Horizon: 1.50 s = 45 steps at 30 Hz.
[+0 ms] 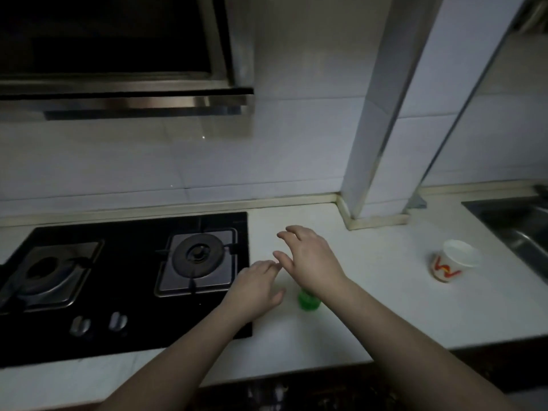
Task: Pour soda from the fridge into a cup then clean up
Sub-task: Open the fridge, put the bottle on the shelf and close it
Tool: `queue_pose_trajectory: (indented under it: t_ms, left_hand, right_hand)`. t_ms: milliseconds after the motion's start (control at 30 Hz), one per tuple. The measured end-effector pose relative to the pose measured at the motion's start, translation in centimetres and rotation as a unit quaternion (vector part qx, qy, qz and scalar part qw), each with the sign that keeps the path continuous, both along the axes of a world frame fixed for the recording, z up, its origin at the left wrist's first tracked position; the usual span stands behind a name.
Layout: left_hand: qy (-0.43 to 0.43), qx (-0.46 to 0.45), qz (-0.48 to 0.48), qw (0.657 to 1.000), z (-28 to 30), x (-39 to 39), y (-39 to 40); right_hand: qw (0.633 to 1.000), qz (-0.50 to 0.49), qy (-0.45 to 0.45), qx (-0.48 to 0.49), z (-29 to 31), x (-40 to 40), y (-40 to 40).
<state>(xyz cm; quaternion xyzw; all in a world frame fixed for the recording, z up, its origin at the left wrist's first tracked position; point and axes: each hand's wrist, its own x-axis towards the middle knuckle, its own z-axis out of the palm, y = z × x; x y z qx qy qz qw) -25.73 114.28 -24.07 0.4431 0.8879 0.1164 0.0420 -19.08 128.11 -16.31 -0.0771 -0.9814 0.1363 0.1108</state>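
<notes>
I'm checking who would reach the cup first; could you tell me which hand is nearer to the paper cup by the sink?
Right. The right hand hovers over the counter's middle, left of the paper cup; the left hand is farther left, at the stove's edge.

Surface (370, 292): plain white, lower middle to right of the frame.
Cup (453, 264): white, with a red and orange zigzag mark on its side, right of the frame.
Bottle (308, 301): bright green, lower centre, partly hidden under a wrist.
Hob (133, 315): glossy black, with two silver-grey burner trays and two silver knobs, left of the frame.
Hood (124, 102): brushed silver with a black panel, upper left.
Wall tiles (311, 129): white, with thin grey joints.
Sink (516, 221): dull steel grey, right edge.
</notes>
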Motion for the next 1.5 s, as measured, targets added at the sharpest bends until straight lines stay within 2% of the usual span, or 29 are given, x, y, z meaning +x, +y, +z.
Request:
queue_pose_trajectory:
  t_ms: [133, 233, 367, 467, 567, 800, 900, 1033, 1200, 1300, 1500]
  left_hand:
    - [-0.053, -0.015, 0.003, 0.998, -3.0, 0.6, 3.6]
    - [-0.184, 0.020, 0.065, 0.981, -5.4, 0.8, 5.4]
    - [-0.375, 0.117, 0.179, 0.902, -8.2, 1.5, 7.4]
    - [-0.459, 0.183, 0.229, 0.839, -9.7, 2.3, 8.5]
    - [-0.469, 0.185, 0.225, 0.834, -11.5, 2.5, 9.1]
    - [-0.403, 0.114, 0.250, 0.873, -13.0, 2.5, 10.2]
    - [-0.390, 0.134, 0.247, 0.877, -13.1, 2.6, 10.3]
    - [-0.409, 0.182, 0.250, 0.858, -12.9, 3.0, 9.6]
    - [-0.485, 0.302, 0.280, 0.771, -11.7, 3.7, 6.3]
    - [-0.520, 0.371, 0.306, 0.706, -10.7, 4.2, 3.1]
    - [-0.540, 0.492, 0.358, 0.582, -7.7, 5.3, -5.8]
  right_hand:
    - [1.000, -0.004, -0.015, -0.004, -1.3, 1.0, 4.2]
    - [0.999, -0.008, -0.022, -0.036, -2.1, 1.6, 6.5]
    - [0.982, -0.042, -0.043, -0.180, -3.7, 2.2, 8.2]
    - [0.950, -0.079, -0.077, -0.293, -5.5, 2.5, 8.7]
    - [0.931, -0.094, -0.107, -0.337, -7.2, 2.7, 8.9]
    - [0.920, -0.094, -0.080, -0.372, -8.5, 2.9, 8.7]
    - [0.923, -0.093, -0.072, -0.367, -8.3, 2.8, 8.6]
    - [0.926, -0.078, -0.072, -0.361, -7.8, 2.6, 8.5]
    - [0.933, -0.028, -0.054, -0.354, -5.6, 1.5, 6.6]
    - [0.935, 0.024, -0.051, -0.349, -3.9, 0.3, 4.1]
    - [0.929, 0.144, -0.069, -0.334, -1.0, -2.9, -4.3]
